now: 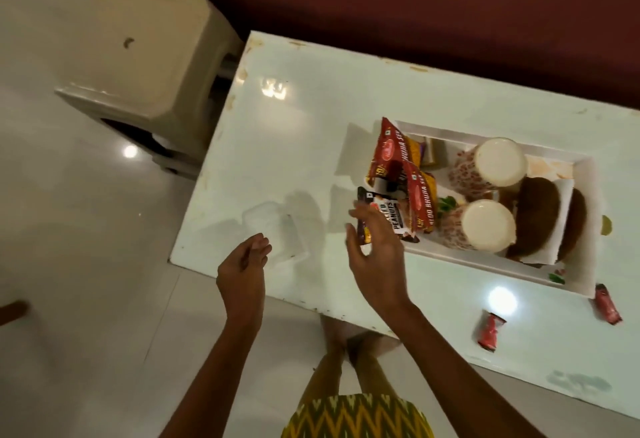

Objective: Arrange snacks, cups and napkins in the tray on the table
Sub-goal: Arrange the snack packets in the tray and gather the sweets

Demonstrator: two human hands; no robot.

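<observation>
White tray (585, 174) packed: red snack packets (386, 153), upturned cups (498, 162).

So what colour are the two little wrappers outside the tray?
Red, with dark ends: one and another, on the table in the head view.

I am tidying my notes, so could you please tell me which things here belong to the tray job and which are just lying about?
Job: white rectangular tray; red snack packets; black peanut packet; patterned paper cups; white paper napkins.

Lying about: clear plastic lidded box; cream plastic stool.
</observation>
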